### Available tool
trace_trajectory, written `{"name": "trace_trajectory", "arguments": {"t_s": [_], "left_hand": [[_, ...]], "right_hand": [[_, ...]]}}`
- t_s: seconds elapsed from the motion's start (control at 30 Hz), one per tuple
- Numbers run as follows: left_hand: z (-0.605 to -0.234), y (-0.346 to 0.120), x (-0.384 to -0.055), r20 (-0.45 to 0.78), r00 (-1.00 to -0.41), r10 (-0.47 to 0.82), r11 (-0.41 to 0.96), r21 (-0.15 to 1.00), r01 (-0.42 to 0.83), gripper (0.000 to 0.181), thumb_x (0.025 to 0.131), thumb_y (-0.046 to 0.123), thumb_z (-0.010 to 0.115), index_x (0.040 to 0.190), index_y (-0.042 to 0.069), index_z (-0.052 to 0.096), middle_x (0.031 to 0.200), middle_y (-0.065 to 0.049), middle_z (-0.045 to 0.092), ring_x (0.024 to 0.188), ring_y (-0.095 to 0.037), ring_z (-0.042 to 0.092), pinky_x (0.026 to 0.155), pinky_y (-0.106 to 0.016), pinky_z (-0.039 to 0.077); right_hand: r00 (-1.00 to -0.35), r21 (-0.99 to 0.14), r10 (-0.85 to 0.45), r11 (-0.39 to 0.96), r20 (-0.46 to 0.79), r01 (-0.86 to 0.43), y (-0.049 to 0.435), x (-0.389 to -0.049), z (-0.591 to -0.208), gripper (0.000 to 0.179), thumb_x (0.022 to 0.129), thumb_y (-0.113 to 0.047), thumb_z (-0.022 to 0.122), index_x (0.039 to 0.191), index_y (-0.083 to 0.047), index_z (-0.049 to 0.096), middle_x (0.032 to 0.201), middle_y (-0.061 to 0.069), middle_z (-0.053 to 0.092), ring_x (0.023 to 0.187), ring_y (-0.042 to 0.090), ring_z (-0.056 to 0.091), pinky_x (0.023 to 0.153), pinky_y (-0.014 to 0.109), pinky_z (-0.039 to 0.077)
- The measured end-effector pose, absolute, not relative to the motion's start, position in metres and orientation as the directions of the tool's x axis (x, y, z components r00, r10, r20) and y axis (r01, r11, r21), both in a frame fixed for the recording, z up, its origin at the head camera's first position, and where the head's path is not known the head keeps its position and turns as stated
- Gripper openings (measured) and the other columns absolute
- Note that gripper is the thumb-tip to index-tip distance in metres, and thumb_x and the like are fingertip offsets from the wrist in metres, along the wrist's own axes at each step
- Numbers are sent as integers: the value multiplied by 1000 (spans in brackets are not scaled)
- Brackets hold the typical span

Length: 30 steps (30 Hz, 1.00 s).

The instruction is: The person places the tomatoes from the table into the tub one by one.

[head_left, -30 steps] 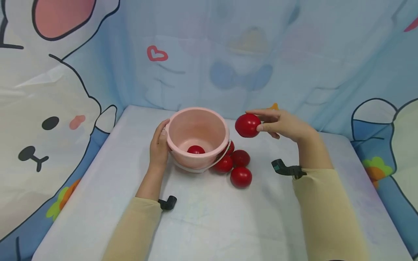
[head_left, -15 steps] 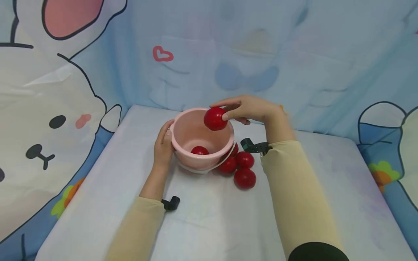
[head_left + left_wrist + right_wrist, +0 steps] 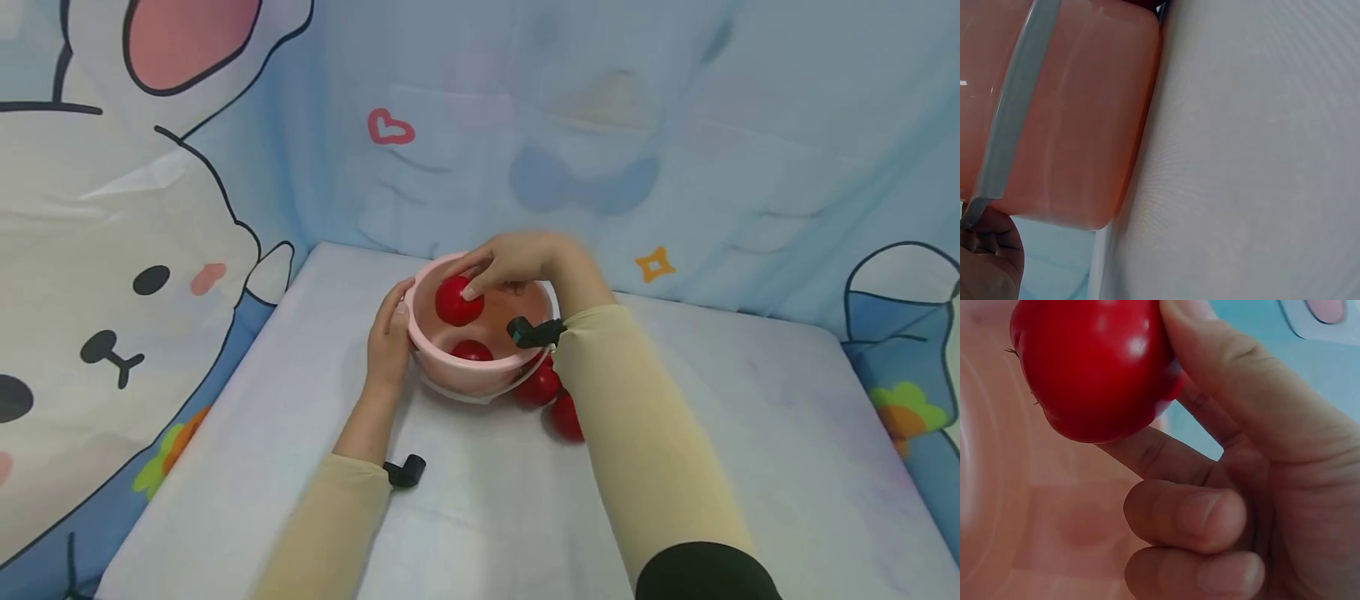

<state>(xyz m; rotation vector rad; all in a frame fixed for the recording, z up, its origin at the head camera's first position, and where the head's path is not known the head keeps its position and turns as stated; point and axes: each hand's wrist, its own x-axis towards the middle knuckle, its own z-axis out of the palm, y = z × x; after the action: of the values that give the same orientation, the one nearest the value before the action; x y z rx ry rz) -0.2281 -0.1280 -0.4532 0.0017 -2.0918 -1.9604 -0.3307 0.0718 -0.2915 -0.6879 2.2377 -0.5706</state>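
Tomato [image 3: 457, 303] — in right hand [image 3: 519, 257]

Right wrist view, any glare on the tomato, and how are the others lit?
Right wrist view: yes, a pale highlight on the held tomato; left wrist view: dim, shadow beside the pink bucket; head view: brighter, soft shading on the white tabletop.

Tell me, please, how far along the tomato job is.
Done: one tomato lies in the pink bucket.
In hand: the right hand holds a second tomato at the bucket's mouth; the left hand holds the bucket.
Apparently left: at least two tomatoes beside it; the right sleeve may hide more.
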Motion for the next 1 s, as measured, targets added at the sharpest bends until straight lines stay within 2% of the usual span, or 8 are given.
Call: {"name": "trace_trajectory", "arguments": {"t_s": [0.1, 0.2, 0.33, 0.53, 0.63, 0.73, 0.87, 1.0], "left_hand": [[-453, -126, -228, 216, -958, -191, 93, 975, 201, 41, 98, 52, 36, 137, 49, 49, 148, 17, 47, 135, -11, 45, 109, -44, 46], [-452, -125, -227, 223, -955, -195, 97, 973, 208, 41, 98, 52, 37, 138, 48, 49, 148, 17, 46, 137, -10, 43, 109, -44, 46], [-451, -124, -227, 199, -963, -184, 86, 979, 186, 41, 99, 50, 38, 139, 47, 48, 150, 17, 44, 138, -10, 42, 109, -42, 46], [-441, -123, -221, 161, -973, -165, 82, 985, 149, 43, 102, 41, 37, 143, 40, 47, 153, 10, 43, 139, -15, 43, 108, -42, 47], [-426, -121, -210, 158, -973, -167, 106, 984, 141, 44, 102, 38, 37, 144, 37, 47, 154, 7, 43, 140, -16, 42, 108, -43, 47], [-422, -120, -208, 164, -971, -174, 118, 982, 145, 44, 102, 35, 37, 144, 35, 47, 153, 6, 44, 141, -16, 41, 111, -43, 44], [-440, -124, -221, 177, -968, -180, 118, 980, 157, 44, 102, 38, 37, 144, 37, 47, 153, 9, 44, 142, -14, 39, 113, -43, 42], [-449, -125, -225, 185, -965, -183, 123, 979, 164, 42, 100, 44, 37, 141, 45, 47, 151, 15, 44, 141, -10, 40, 112, -44, 43]], "right_hand": [[-575, -549, -617, 773, -537, -317, 65, -332, -300, 48, 84, -48, 73, 130, -46, 59, 82, 1, 60, 56, 17, 41, 57, 28, 41], [-549, -553, -623, 771, -557, -315, 60, -333, -307, 49, 85, -46, 71, 133, -44, 58, 81, 1, 57, 56, 16, 41, 57, 27, 41], [-507, -565, -634, 766, -584, -307, 55, -334, -313, 48, 88, -43, 69, 134, -44, 56, 70, 4, 46, 54, 15, 38, 56, 26, 37], [-473, -564, -628, 773, -618, -290, 47, -338, -322, 50, 88, -39, 69, 137, -41, 55, 88, 3, 55, 55, 13, 32, 57, 23, 33], [-457, -557, -619, 781, -638, -280, 45, -339, -328, 51, 87, -39, 70, 137, -39, 56, 79, 0, 54, 55, 13, 34, 56, 23, 34], [-447, -551, -608, 790, -656, -267, 43, -338, -334, 49, 87, -40, 71, 135, -37, 58, 80, 0, 56, 54, 13, 37, 56, 23, 37], [-436, -548, -592, 802, -678, -237, 41, -335, -336, 45, 90, -38, 68, 134, -33, 59, 90, 3, 61, 55, 13, 41, 56, 23, 40], [-434, -542, -562, 820, -704, -182, 37, -332, -338, 40, 90, -36, 69, 129, -29, 62, 77, 4, 56, 56, 15, 43, 56, 24, 41]]}}
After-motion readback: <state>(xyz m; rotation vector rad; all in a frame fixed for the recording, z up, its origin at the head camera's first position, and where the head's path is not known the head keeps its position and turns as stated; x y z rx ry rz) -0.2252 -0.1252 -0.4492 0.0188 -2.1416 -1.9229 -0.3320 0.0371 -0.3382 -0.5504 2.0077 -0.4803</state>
